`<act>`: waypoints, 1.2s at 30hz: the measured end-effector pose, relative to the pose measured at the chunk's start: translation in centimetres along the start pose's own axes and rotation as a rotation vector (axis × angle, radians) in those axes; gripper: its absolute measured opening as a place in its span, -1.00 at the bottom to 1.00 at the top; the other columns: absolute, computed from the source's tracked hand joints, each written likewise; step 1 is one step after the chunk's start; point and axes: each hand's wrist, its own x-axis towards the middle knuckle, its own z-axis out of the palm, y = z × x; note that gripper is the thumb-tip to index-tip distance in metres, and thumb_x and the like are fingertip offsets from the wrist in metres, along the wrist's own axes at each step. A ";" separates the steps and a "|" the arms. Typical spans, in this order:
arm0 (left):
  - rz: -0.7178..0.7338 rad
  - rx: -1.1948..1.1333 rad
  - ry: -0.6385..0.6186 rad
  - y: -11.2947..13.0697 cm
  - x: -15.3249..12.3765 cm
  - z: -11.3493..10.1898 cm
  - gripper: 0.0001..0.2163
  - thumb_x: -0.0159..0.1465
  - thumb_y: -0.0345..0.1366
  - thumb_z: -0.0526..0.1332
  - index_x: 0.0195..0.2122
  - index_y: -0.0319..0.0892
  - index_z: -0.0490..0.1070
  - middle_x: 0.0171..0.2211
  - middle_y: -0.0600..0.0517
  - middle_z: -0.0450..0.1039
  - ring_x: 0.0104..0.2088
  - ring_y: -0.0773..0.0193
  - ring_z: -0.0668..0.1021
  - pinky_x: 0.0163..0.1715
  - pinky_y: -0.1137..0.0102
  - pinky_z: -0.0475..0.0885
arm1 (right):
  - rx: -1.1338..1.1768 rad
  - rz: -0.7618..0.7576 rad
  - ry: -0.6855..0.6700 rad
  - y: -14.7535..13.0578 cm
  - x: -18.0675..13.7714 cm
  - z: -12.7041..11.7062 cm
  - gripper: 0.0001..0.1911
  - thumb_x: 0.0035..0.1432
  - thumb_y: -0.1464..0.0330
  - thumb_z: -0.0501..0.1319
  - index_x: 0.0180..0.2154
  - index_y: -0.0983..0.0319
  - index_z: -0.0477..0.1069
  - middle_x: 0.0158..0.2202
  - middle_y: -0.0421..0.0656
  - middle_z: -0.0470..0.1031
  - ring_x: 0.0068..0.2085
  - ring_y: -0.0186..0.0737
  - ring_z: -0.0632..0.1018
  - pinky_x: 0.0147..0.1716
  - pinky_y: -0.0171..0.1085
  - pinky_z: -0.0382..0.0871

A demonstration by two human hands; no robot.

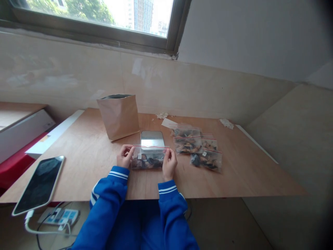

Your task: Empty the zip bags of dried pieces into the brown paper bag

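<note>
Between my two hands is a clear zip bag with a red seal line and dark brown pieces inside. My left hand pinches its upper left corner, and my right hand pinches the upper right corner. Just behind the bag lies a flat, shiny rectangular device, partly covered by the bag; its kind I cannot make out. To the right, several similar zip bags lie overlapping, and one filled bag with a small white label is nearest me. A brown paper pouch stands upright with its top open, behind my left hand.
A phone on a white cable overhangs the table's front left edge, above a power strip. Crumpled white scraps and a white card lie at the back of the wooden table. The wall and window rise behind.
</note>
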 end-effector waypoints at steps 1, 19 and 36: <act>0.005 0.001 0.002 0.0 0.0 0.0 -0.67 0.04 -0.02 0.36 -0.39 -0.20 0.44 -0.57 0.10 0.38 -0.60 0.40 0.41 -0.66 0.53 0.31 | 0.003 0.009 0.001 0.0 0.0 0.0 -0.56 0.25 0.02 0.04 -0.32 0.25 0.41 -0.36 -0.04 0.54 -0.32 -0.15 0.54 -0.24 -0.21 0.41; -0.078 -0.036 -0.023 0.5 -0.4 0.4 -0.62 -0.03 0.04 0.39 -0.43 -0.20 0.46 -0.54 0.08 0.40 -0.54 0.39 0.40 -0.62 0.53 0.25 | 0.054 0.068 -0.125 0.3 -0.2 0.3 -0.61 0.20 0.06 0.13 -0.24 0.27 0.43 -0.28 -0.08 0.52 -0.31 -0.22 0.49 -0.26 -0.27 0.37; -0.090 -0.043 -0.056 1.9 -0.8 0.8 -0.62 -0.09 0.02 0.42 -0.45 -0.22 0.50 -0.53 0.05 0.45 -0.50 0.34 0.46 -0.53 0.48 0.37 | 0.236 0.220 -0.196 -0.5 0.0 0.3 -0.57 0.06 0.03 0.26 -0.31 0.30 0.46 -0.38 -0.12 0.54 -0.35 -0.23 0.50 -0.34 -0.29 0.38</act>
